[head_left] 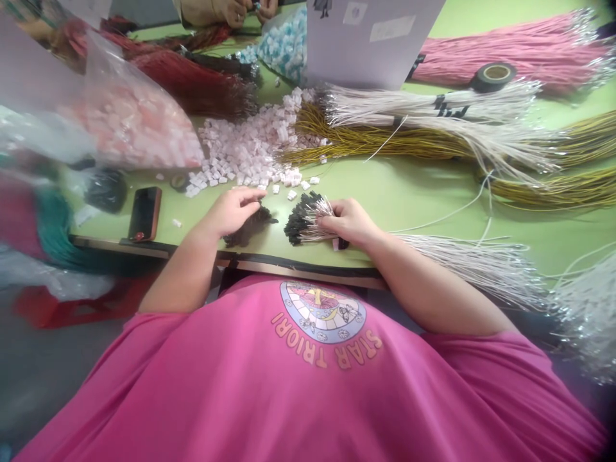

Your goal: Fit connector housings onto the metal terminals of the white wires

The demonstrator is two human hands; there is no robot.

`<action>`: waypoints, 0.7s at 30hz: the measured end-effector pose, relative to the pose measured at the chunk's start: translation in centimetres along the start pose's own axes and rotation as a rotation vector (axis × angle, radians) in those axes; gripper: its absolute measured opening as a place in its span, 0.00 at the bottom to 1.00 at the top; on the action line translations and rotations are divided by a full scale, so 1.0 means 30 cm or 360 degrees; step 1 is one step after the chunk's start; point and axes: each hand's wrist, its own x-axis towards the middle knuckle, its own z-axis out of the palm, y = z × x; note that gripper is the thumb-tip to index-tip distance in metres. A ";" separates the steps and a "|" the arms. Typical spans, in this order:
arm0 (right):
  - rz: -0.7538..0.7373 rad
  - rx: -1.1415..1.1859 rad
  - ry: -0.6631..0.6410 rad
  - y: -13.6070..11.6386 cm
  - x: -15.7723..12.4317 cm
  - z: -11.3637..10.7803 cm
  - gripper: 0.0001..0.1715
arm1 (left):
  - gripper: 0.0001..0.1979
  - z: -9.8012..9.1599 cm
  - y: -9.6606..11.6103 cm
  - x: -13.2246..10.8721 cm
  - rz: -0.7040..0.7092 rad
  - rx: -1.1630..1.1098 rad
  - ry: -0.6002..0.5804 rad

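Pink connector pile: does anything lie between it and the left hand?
Nothing visible does. The left hand rests on a dark wire bundle, its fingertips just short of the pink connector pile; only green table lies between.

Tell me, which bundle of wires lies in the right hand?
The short bundle with black ends, fanned out from the right hand. The white bundle, yellow bundle and pink bundle lie farther away, untouched.

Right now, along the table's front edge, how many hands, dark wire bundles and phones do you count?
Hands: 2, the left hand and right hand.
Dark wire bundles: 2, the brown-black bundle under the left, the black-tipped bundle in the right.
Phones: 1, the phone.
Total: 5.
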 end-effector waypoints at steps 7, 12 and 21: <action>-0.0057 -0.0020 0.0016 0.008 0.000 0.001 0.09 | 0.07 0.153 0.129 -0.023 -0.0093 -0.1009 -0.0346; -0.0058 0.0007 0.0033 0.009 -0.005 0.001 0.08 | 0.06 0.236 0.121 -0.006 -0.0059 -0.1148 -0.0067; -0.0057 0.0066 0.0116 -0.003 -0.010 0.006 0.09 | 0.06 0.262 0.106 -0.007 -0.0154 -0.1338 -0.0256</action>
